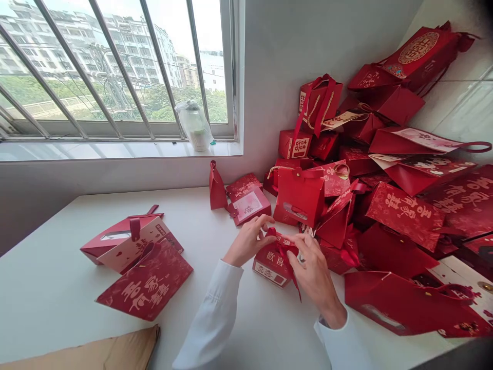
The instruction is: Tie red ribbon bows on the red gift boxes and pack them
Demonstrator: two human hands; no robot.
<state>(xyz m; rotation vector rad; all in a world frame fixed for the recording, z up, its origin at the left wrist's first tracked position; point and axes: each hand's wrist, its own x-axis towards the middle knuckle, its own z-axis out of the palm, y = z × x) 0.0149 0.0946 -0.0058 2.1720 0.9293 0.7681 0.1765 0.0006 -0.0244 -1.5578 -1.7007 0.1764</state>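
A small red gift box [269, 261] with gold characters and a white printed panel sits on the white table in front of me. Dark red ribbon [295, 282] is at its top, one tail hanging down the right side. My left hand [251, 240] pinches a bit of this ribbon at the box's upper left, thumb and index finger close together. From the right, my right hand [315, 270] closes its fingers and thumb around the ribbon and the top edge. Its exact grip is partly hidden by the fingers.
Red gift boxes [404, 210] are heaped at the right against the wall. Several folded gift boxes [150, 280] lie at left. A small upright red box [217, 187] stands near the wall. Cardboard [115, 352] lies at front left; a bagged cup [196, 128] stands on the windowsill.
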